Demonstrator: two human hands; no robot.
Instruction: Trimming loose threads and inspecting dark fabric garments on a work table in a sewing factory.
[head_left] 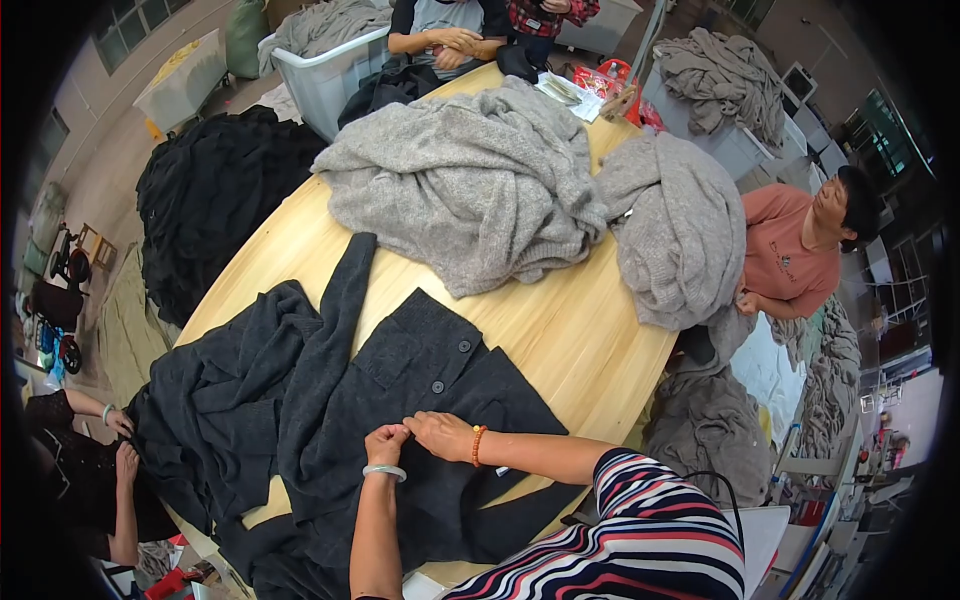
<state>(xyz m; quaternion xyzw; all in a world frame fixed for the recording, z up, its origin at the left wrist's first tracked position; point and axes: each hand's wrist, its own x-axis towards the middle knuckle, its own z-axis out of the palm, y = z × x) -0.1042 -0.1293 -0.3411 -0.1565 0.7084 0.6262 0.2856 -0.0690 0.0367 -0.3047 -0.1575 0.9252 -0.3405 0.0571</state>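
Observation:
A dark charcoal knitted cardigan (400,350) lies spread on the wooden table in front of me. Two dark buttons and a patch pocket show on its front. My left hand (385,443), with a pale bangle at the wrist, is closed in a pinch at the buttoned edge. Right beside it, my right hand (440,435), wearing an orange bead bracelet, is closed too, its fingertips meeting the left ones. Both grip the cardigan there; the exact bit between the fingers is hidden. Another dark knit garment (220,380) lies bunched to the left, touching the cardigan.
Heaped grey knits (480,190) cover the far part of the table (560,340), with a second grey heap (680,230) at right. A black garment pile (215,195) stands left. A co-worker's hands (122,440) touch the dark garment at left; other people stand far and right.

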